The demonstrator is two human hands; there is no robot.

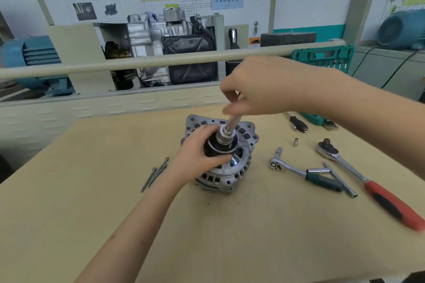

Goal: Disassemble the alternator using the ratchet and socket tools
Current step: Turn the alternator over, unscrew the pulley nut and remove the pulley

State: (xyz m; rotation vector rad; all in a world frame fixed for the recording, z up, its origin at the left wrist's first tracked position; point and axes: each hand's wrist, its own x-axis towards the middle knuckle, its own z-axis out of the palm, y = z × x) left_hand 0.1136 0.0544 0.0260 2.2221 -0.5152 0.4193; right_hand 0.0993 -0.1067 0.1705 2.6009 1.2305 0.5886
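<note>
Two hands are on the job, each gripping something different. My left hand (197, 151) curls round the black pulley (215, 148) on top of the alternator (232, 167), thumb at the near side and fingers wrapped over the far side, steadying it. The alternator stands pulley-up near the middle of the tan table (207, 236). My right hand (259, 86) hangs above it, fingers bunched and pinching the upper end of a slim silver extension bar (232, 123), which tilts a little and runs down into a socket (225, 136) seated at the pulley's centre; the bar is blurred, so I cannot make out its finer details. Just left of the alternator lie several long bolts (155, 173), side by side. To the right lie a small ratchet with a dark green grip (303, 173), a thin T-bar (339, 179) lying partly over that grip, and a larger ratchet with a red handle (372, 184). A small loose socket (295, 142) stands between them and the alternator, and a black-handled driver (297, 123) lies farther back, near the green tool case (322, 56).
</note>
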